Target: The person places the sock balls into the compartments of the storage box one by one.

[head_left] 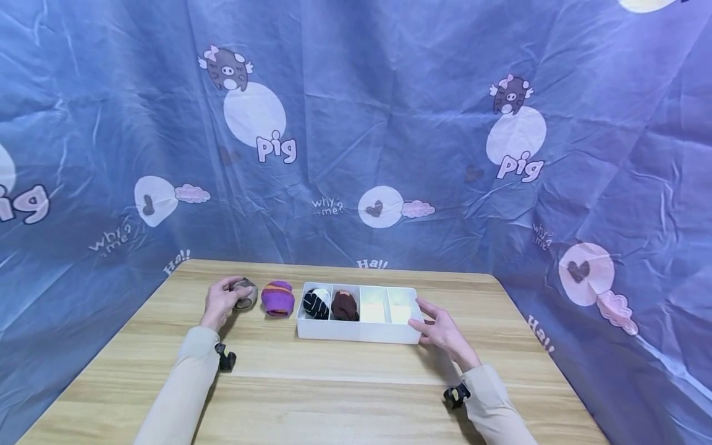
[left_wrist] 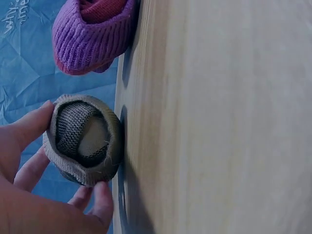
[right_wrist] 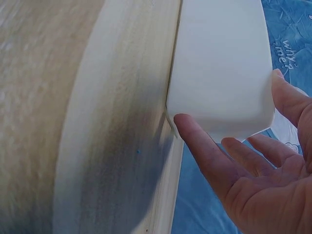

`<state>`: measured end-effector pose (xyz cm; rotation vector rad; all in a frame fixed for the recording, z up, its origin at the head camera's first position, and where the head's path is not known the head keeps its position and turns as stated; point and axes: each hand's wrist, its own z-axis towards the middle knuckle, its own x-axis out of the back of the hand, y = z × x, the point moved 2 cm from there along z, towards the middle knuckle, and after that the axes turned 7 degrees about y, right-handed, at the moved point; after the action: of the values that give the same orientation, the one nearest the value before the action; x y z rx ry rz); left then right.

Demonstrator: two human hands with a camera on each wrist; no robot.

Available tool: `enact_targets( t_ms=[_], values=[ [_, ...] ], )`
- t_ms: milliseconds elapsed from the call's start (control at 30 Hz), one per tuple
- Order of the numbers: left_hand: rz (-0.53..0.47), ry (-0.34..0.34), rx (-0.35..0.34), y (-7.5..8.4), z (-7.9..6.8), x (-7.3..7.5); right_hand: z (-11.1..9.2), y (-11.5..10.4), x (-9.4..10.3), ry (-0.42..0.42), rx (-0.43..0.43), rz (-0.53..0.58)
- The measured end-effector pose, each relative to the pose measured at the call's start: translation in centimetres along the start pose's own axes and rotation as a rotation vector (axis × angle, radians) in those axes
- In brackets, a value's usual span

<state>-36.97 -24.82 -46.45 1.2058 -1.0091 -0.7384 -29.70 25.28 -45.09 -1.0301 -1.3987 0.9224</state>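
From my end I see the left hand holding the grey sock at the far left of the worktop, with the thumb on one side of the roll and fingertips on the other, curved just wide enough to fit it. The sock is balled up, its ribbed cuff framing a folded layer inside; I can't tell whether it bears on the wood or is slightly raised. Just to its right, apart from it, sits the purple sock, also rolled, with an orange band. Right of that stands the white box, split into four compartments in a row: the black-and-white sock lies in the leftmost, the brown sock in the next. My right hand holds the box's right end, thumb at the rim, fingers spread around the end and its near corner. Both forearms wear pale sleeves, and a blue cloth printed with pigs hangs behind the far edge.
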Motion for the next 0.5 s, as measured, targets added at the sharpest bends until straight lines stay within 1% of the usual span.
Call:
enact_targets(
  t_ms=[167, 300, 400, 500],
  values=[
    [-0.012, -0.072, 0.011, -0.20, 0.06, -0.11, 0.06, 0.08, -0.05, -0.003, -0.001, 0.008],
    [-0.008, -0.110, 0.008, -0.07, -0.07, -0.23, 0.13, 0.14, -0.06, -0.007, -0.006, 0.020],
    [0.005, -0.114, 0.013, 0.11, -0.15, -0.29, 0.15, 0.15, -0.04, -0.010, -0.009, 0.019],
    [0.057, -0.098, 0.003, 0.41, -0.15, -0.30, 0.10, 0.08, 0.01, -0.007, -0.012, 0.018]
  ],
)
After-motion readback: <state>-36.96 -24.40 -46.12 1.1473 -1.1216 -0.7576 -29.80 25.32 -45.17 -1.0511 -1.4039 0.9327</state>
